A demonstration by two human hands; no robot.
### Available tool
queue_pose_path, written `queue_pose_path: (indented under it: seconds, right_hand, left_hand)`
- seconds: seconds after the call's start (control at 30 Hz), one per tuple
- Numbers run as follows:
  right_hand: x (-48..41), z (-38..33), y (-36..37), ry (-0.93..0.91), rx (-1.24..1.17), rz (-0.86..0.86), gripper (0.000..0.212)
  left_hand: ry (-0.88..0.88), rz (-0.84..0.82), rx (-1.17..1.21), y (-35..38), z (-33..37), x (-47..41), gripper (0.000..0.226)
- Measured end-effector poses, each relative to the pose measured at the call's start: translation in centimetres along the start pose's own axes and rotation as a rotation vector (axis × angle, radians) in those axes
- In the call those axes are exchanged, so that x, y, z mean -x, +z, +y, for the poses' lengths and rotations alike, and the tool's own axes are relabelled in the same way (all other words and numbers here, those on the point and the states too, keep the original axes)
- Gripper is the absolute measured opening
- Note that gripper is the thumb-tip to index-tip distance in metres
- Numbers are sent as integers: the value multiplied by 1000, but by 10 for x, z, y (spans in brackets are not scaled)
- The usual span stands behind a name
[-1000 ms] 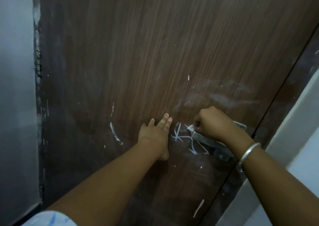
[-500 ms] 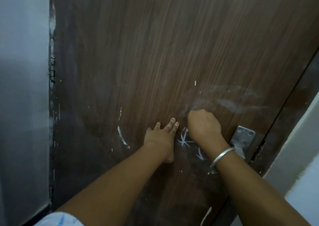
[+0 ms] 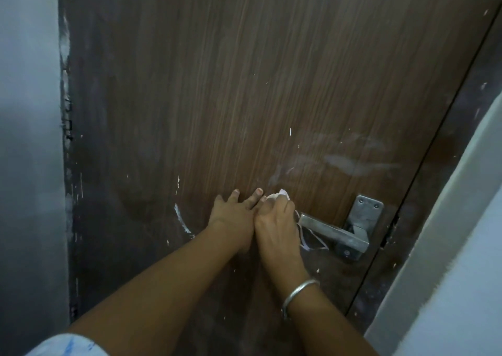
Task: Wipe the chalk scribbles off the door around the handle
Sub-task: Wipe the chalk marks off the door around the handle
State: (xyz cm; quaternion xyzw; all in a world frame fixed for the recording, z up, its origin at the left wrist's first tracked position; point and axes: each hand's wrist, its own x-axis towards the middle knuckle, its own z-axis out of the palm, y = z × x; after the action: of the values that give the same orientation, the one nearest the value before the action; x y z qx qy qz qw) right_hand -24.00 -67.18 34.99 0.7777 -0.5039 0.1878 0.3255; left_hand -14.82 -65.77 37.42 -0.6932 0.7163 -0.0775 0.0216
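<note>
A brown wood-grain door (image 3: 258, 84) fills the view. Its steel lever handle (image 3: 332, 232) sticks out at the lower right from a metal plate (image 3: 365, 210). White chalk scribbles (image 3: 312, 240) show under the lever, just right of my right hand. My right hand (image 3: 277, 225) presses a small white cloth (image 3: 281, 194) against the door, left of the lever's tip. My left hand (image 3: 233, 217) lies flat on the door with its fingers spread, touching the right hand's side. Smeared chalk haze (image 3: 339, 162) spreads above the handle. A curved chalk stroke (image 3: 180, 218) lies left of my left hand.
A grey wall (image 3: 27, 165) borders the door on the left. The dark door frame (image 3: 448, 165) and a pale wall (image 3: 461, 247) run along the right. A metal bangle (image 3: 298, 292) sits on my right wrist.
My right hand has slid left off the handle area until it touches my left hand, uncovering the lever and the scribbles under it. The left hand has stayed flat on the door.
</note>
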Motion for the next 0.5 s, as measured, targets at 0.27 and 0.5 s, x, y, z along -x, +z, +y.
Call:
queue_pose_path:
  seconds: [0.27,0.5]
  right_hand:
    - [33,0,35,34,-34,55,56]
    - [30,6,46,-5,-65,131,54]
  left_hand:
    - [14,14,-48,1,-1,-5,89]
    - [24,-12,-36,-1,-2,-6,93]
